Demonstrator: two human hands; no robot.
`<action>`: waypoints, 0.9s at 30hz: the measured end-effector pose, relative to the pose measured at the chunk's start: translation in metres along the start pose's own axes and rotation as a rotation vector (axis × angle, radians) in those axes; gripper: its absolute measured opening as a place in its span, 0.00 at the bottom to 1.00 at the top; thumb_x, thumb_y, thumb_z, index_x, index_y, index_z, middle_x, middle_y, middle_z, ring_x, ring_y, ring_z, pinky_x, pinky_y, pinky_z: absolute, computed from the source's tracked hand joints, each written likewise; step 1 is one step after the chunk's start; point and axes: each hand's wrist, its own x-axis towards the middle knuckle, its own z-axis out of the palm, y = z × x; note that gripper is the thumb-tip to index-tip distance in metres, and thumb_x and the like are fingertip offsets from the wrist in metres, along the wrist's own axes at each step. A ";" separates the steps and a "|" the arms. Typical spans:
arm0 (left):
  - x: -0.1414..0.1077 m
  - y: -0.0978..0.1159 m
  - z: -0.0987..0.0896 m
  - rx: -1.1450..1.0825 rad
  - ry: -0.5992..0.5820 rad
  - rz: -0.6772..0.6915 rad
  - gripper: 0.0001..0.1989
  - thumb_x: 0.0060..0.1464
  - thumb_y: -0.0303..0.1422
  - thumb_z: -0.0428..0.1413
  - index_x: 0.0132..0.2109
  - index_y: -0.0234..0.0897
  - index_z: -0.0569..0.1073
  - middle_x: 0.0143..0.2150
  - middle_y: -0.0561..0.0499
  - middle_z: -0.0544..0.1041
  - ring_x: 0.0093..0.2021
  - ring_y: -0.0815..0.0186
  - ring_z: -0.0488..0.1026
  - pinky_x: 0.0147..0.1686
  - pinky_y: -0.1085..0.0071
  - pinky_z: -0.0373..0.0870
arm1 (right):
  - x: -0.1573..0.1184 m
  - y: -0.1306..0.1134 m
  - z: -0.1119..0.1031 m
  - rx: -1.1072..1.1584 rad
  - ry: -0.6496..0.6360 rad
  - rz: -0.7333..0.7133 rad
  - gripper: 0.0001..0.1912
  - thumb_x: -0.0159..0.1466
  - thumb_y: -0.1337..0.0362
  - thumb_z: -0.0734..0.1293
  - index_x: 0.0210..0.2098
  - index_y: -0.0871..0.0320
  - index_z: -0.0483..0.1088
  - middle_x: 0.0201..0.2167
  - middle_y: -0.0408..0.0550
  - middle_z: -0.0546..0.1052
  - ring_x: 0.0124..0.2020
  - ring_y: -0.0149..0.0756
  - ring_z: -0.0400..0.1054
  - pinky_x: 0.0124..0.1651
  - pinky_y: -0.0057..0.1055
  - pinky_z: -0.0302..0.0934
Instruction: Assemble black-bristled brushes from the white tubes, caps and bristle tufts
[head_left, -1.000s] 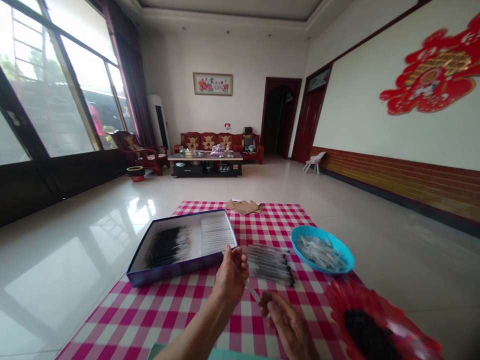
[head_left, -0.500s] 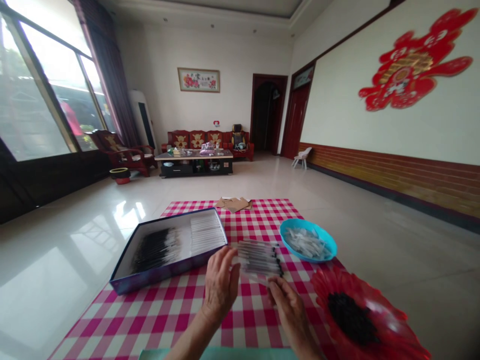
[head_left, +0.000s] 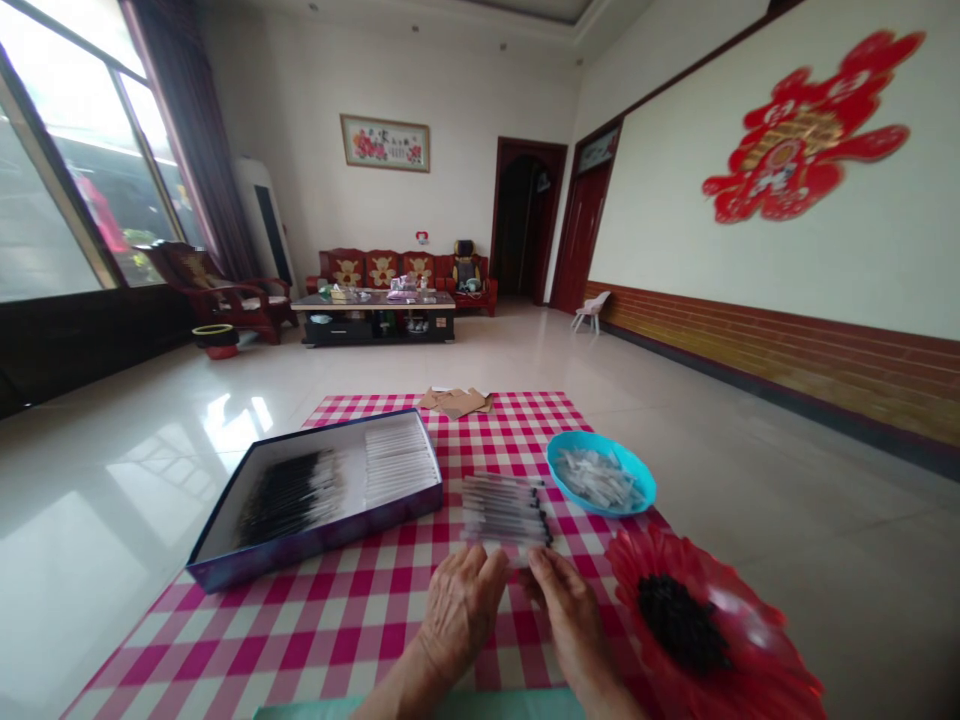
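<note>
The left hand (head_left: pixel 459 612) and right hand (head_left: pixel 568 620) lie on the checked cloth (head_left: pixel 375 640), fingers (head_left: pixel 491 572) slightly spread, apparently just touching a row of thin clear tubes (head_left: pixel 504 510) beside a blue bowl (head_left: pixel 600 508)

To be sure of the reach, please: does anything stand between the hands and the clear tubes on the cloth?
Nothing visible stands in the way. The left hand and right hand are right at the near edge of the clear tubes, above the checked cloth.
</note>
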 end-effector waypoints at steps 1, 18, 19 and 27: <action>0.002 0.000 -0.002 -0.078 -0.046 -0.044 0.11 0.62 0.32 0.44 0.35 0.40 0.70 0.28 0.52 0.69 0.27 0.68 0.64 0.27 0.71 0.53 | 0.001 -0.002 -0.001 -0.031 -0.006 -0.021 0.18 0.55 0.50 0.68 0.36 0.58 0.74 0.29 0.46 0.77 0.31 0.39 0.71 0.35 0.31 0.65; 0.006 0.004 -0.011 -0.514 -0.138 -0.165 0.15 0.61 0.38 0.46 0.34 0.37 0.74 0.24 0.52 0.70 0.23 0.71 0.64 0.25 0.75 0.54 | -0.004 -0.021 0.004 0.149 -0.124 0.019 0.22 0.56 0.51 0.68 0.46 0.55 0.71 0.39 0.49 0.77 0.40 0.41 0.71 0.39 0.33 0.66; 0.004 0.007 -0.009 -0.398 -0.095 -0.135 0.13 0.61 0.36 0.46 0.37 0.39 0.74 0.27 0.51 0.73 0.25 0.70 0.66 0.25 0.75 0.55 | -0.004 -0.019 0.006 0.178 -0.106 0.038 0.21 0.55 0.51 0.70 0.44 0.55 0.72 0.38 0.48 0.77 0.40 0.41 0.71 0.38 0.32 0.66; -0.005 0.011 -0.001 -0.087 0.060 -0.036 0.11 0.62 0.31 0.44 0.36 0.39 0.70 0.27 0.51 0.72 0.27 0.67 0.68 0.27 0.73 0.58 | -0.007 -0.008 0.012 0.309 0.038 0.099 0.14 0.51 0.54 0.73 0.31 0.56 0.74 0.30 0.45 0.77 0.32 0.37 0.70 0.36 0.31 0.65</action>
